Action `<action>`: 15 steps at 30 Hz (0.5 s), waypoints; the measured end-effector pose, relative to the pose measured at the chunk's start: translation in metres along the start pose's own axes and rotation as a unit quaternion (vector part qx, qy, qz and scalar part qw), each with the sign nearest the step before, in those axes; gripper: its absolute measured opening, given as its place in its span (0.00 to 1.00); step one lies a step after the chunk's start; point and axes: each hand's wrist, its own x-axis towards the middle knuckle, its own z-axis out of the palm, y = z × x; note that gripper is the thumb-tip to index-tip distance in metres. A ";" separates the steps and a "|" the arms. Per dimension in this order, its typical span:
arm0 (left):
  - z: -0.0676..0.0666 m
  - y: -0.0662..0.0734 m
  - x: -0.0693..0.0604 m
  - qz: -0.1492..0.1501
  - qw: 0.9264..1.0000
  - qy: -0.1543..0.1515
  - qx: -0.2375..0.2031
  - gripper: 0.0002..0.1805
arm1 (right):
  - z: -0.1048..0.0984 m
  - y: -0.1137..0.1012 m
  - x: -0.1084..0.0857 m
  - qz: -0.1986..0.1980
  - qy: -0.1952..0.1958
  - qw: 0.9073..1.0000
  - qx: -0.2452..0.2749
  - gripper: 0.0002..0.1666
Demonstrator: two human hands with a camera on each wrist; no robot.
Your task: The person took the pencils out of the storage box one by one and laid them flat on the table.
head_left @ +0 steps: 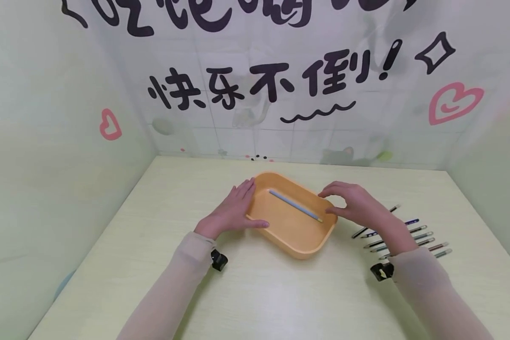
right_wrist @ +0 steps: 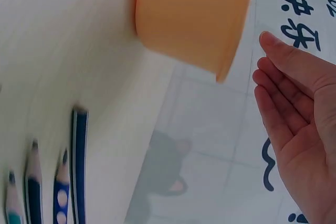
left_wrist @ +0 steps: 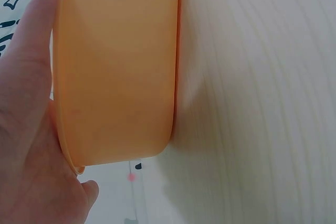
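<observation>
An orange plastic tray [head_left: 289,229] with raised sides stands aslant on the table. Inside it lies one light-blue pencil [head_left: 295,205], set diagonally along the far side. My left hand [head_left: 231,210] rests at the tray's left end, fingers extended along the edge and thumb reaching over the near rim. In the left wrist view that hand [left_wrist: 26,114] lies along the tray's rim. My right hand [head_left: 352,203] hovers by the right end with fingers loosely bent. The right wrist view shows that hand [right_wrist: 299,114] apart from the tray [right_wrist: 191,19], holding nothing.
Several pencils [head_left: 420,229] lie side by side to the right of the tray, partly beneath my right forearm. Behind the pale table [head_left: 280,302] stands a wall [head_left: 255,108] with black lettering, and side panels flank both edges.
</observation>
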 end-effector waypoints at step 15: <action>0.000 -0.002 0.000 0.001 1.000 0.004 -0.009 0.66 | 0.034 -0.008 0.025 -0.019 -0.069 0.996 0.057 0.20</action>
